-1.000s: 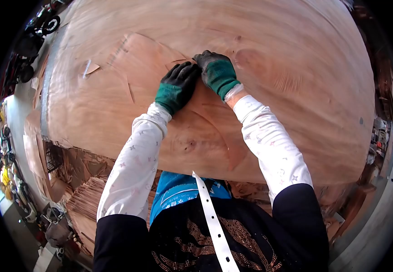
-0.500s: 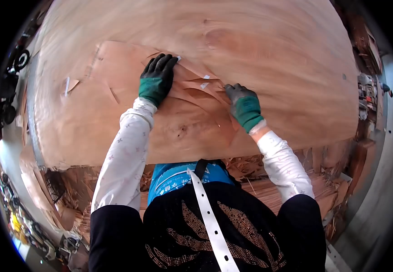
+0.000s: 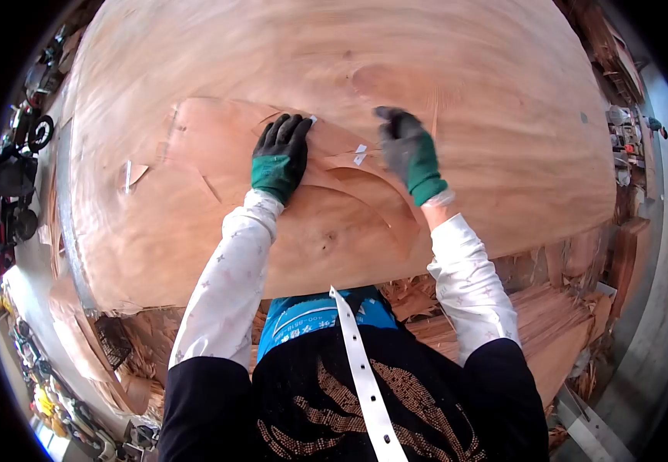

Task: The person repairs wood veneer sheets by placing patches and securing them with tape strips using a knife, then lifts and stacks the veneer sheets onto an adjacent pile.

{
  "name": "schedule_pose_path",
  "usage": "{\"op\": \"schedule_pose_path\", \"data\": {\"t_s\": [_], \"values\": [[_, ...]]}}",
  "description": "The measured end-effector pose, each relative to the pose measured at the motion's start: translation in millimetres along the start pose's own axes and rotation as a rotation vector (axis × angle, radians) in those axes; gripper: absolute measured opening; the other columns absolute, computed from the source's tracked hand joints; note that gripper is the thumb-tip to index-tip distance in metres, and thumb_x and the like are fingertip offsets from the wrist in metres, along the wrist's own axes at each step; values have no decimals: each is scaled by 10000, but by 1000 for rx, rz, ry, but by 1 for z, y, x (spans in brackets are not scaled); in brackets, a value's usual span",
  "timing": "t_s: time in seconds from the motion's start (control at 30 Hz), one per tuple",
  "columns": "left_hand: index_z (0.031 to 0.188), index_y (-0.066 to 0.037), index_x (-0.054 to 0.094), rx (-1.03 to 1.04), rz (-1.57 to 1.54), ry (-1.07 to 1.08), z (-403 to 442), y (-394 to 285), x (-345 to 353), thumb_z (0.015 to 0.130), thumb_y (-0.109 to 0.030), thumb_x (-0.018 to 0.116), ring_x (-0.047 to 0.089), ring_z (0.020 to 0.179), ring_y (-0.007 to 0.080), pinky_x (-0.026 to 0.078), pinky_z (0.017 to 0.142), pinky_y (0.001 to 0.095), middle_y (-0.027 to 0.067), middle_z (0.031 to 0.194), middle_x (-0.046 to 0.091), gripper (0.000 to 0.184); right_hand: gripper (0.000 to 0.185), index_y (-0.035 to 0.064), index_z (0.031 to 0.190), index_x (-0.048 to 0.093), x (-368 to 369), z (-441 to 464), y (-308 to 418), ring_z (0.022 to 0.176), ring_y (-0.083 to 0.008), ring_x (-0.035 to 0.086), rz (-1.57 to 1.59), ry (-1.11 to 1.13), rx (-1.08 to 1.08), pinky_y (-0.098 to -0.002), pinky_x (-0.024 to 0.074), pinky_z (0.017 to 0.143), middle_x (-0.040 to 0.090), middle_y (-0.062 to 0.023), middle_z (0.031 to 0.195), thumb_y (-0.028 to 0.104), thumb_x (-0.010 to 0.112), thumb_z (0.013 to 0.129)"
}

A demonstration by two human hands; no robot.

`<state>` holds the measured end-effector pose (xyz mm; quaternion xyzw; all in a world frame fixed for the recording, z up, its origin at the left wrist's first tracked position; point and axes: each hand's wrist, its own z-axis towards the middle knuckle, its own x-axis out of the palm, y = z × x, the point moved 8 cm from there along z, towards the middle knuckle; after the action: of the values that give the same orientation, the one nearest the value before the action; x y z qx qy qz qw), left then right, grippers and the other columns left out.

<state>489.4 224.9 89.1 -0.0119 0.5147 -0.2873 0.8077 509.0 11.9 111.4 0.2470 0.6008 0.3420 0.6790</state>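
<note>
My left hand [image 3: 280, 158], in a black and green glove, lies flat with fingers stretched out on a thin wood veneer piece [image 3: 210, 127]. That piece rests on a large veneer sheet [image 3: 495, 169]. Just right of the left hand are a torn opening and curved loose edges of veneer, with white tape bits [image 3: 360, 154] by them. My right hand [image 3: 411, 150], gloved the same way, is right of the tear with its fingers curled in. Its fingers are slightly blurred, and anything pinched in them is hidden. A thin reddish line runs close above its knuckles.
Another taped veneer scrap [image 3: 137, 175] lies at the sheet's left. Stacked veneer [image 3: 549, 312] and torn scraps fill the space below the near edge. Parked vehicles [image 3: 40, 135] stand far left; a shelf with small items [image 3: 625, 146] is at right.
My right hand has moved up and away from the torn strips, its fingers now curled. Some loose slivers between the hands no longer show. My left hand stays flat; the view has shifted slightly.
</note>
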Motion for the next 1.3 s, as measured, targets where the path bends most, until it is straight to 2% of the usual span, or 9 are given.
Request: {"op": "schedule_pose_path", "data": {"t_s": [0.03, 0.37, 0.63, 0.7, 0.83, 0.93, 1.1, 1.17, 1.3], "values": [[1208, -148, 604, 8, -17, 10, 1, -1, -2, 849, -106, 575, 548, 1165, 310, 438, 994, 437, 105, 1218, 598, 362, 223, 66, 989, 648, 9, -6, 37, 993, -335, 619, -27, 42, -240, -400, 506, 842, 658, -171, 1042, 64, 617, 768], [1376, -118, 485, -147, -59, -89, -19, 46, -46, 836, -344, 679, 436, 1311, 353, 333, 1093, 470, 167, 1407, 479, 617, 218, 128, 1024, 644, 100, -6, 45, 990, -279, 605, -742, 397, -235, -429, 548, 736, 596, -106, 1053, 296, 610, 890], [1259, -78, 577, -429, 617, 770, -118, 209, -182, 806, -400, 699, 406, 1335, 369, 294, 1107, 503, 160, 1380, 509, 569, 218, 120, 1098, 612, 96, -3, 47, 1012, -307, 605, -643, 509, -142, -425, 530, 825, 596, -121, 1083, 260, 566, 937], [1196, -37, 614, -460, -47, 355, -87, 166, -223, 788, -306, 739, 478, 1274, 401, 373, 1057, 501, 175, 1317, 566, 504, 251, 123, 1155, 576, 92, 4, 53, 1034, -318, 603, -599, 525, -19, -430, 520, 852, 596, -129, 1097, 246, 564, 937], [1179, -22, 623, -182, -674, 321, -17, -13, -273, 822, -253, 733, 555, 1211, 319, 433, 1008, 385, 173, 1280, 598, 439, 443, 141, 1296, 504, 100, 15, 56, 1021, -345, 599, -592, 444, 22, -451, 494, 844, 593, -166, 1076, 72, 585, 866], [1174, -4, 626, -94, -1088, 229, -12, -79, -275, 822, -236, 710, 600, 1108, 278, 465, 933, 360, 176, 1216, 624, 430, 331, 138, 1233, 543, 111, 22, 56, 989, -321, 625, -709, 500, 26, -441, 527, 768, 594, -140, 1075, 177, 567, 906], [1075, 63, 637, -716, -1053, 260, -75, -66, -250, 916, -230, 577, 680, 868, 255, 537, 727, 327, 175, 970, 692, 338, 259, 155, 1109, 599, 126, 23, 58, 923, -227, 622, -999, 427, -107, -407, 523, 609, 591, -59, 996, 279, 599, 882], [1184, -13, 630, -988, -1429, 548, -28, -65, -222, 884, -165, 634, 654, 774, 161, 524, 671, 288, 112, 994, 692, 337, 217, 150, 1034, 635, 134, 20, 53, 904, -194, 608, -1000, 296, -213, -382, 505, 587, 594, -33, 969, 268, 617, 852], [1197, -15, 604, -1051, -995, 555, -23, 31, -114, 937, -237, 605, 574, 591, 99, 440, 481, 225, 75, 817, 669, 342, 301, 147, 1102, 590, 129, 13, 54, 903, -202, 596, -944, 221, -253, -376, 496, 585, 592, -27, 969, 311, 625, 852]]}}
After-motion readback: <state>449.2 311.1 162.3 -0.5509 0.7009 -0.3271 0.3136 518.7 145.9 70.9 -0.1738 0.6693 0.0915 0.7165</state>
